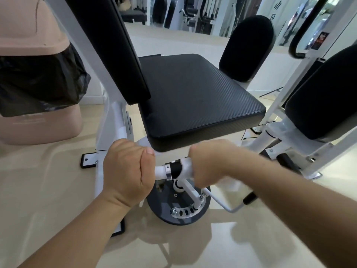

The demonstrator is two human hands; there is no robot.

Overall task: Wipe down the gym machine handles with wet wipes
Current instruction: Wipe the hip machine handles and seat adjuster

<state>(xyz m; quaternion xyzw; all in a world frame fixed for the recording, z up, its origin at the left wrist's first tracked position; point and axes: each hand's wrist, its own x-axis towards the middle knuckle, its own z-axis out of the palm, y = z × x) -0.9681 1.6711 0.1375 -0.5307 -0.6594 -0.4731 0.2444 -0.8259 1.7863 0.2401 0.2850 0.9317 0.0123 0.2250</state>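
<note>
Handle (160,172): white tubular bar, horizontal, mounted low at the front of a gym machine, just below the front edge of the seat; one chrome ring and one black band at its exposed middle section.

Left hand (127,169): fingers fully curled round the handle's left end, thumb laid on top, holding the bare bar.

Right hand (210,165): fingers curled over the handle's right part, gripping a wet wipe (186,167) against the bar; hand motion-blurred.

Wet wipe: white, bunched round the bar at the inner edge of the right hand, with a blurred white patch showing under the wrist.

Seat (193,97): black textured pad, square, directly above and behind the handle.

Back pad (116,45): black, upright, at the seat's left.

Base disc (179,209): dark grey, round, on the floor beneath the handle, bearing a slotted metal plate.

Lever (249,198): thin white rod with a black tip, low right of the disc.

Side pads (247,49): black, oval, two, on white frame arms to the right.

Bin (32,130): pink, black liner bag folded over it, at far left on the beige floor (48,190).
</note>
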